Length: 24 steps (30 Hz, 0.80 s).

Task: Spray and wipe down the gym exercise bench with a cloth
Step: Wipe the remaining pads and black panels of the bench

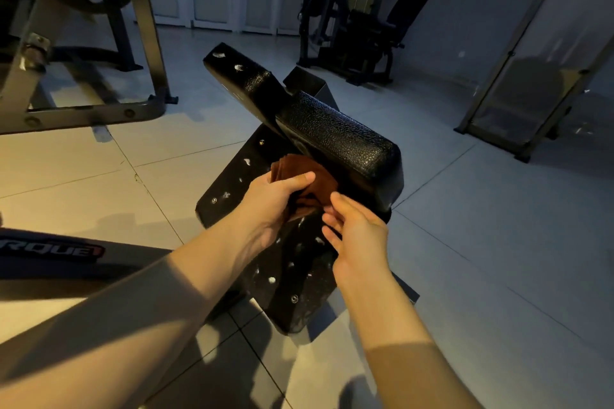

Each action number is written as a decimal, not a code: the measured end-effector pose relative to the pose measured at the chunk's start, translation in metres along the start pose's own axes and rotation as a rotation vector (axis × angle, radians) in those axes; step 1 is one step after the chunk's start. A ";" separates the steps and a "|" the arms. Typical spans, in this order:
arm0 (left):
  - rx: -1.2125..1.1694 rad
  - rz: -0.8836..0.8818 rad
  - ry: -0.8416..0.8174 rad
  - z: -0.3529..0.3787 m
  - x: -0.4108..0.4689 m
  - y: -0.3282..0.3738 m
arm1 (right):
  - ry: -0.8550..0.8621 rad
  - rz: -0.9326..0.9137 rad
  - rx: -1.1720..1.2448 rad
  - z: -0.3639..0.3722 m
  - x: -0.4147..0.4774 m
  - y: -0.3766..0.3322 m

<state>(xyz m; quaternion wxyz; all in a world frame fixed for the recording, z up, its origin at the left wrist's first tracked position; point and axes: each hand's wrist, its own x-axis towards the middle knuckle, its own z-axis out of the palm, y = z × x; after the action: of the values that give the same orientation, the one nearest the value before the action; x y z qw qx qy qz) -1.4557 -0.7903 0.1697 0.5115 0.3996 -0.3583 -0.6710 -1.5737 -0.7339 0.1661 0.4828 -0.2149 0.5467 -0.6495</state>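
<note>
The left hand (275, 206) grips a folded brown cloth (319, 176) at the black textured padded bench (339, 139) directly ahead, while the right hand (360, 239), fingers loosely extended, sits just beside the cloth.

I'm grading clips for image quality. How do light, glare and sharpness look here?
Head view: dim, with warm light from the left on the floor tiles and forearms, cooler grey to the right; a soft sheen on the bench's textured black pad; the metal frame at upper left is smeared, the right hand slightly soft, the brown cloth in the left hand clear; wide-angle bending at the edges.
</note>
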 end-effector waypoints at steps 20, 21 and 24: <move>-0.551 -0.024 0.134 0.045 0.017 -0.044 | -0.287 -1.008 -1.100 -0.056 -0.003 -0.112; -0.583 0.002 0.096 0.044 0.011 -0.043 | -0.273 -1.014 -1.088 -0.057 -0.001 -0.109; -0.564 0.081 0.065 0.045 -0.008 -0.043 | -0.230 -1.029 -1.074 -0.056 0.004 -0.104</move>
<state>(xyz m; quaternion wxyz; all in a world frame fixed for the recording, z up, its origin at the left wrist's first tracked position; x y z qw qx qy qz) -1.5124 -0.7702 0.1520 0.6401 0.2484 -0.1567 -0.7099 -1.6614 -0.7158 0.2432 0.0013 -0.7155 0.5652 -0.4106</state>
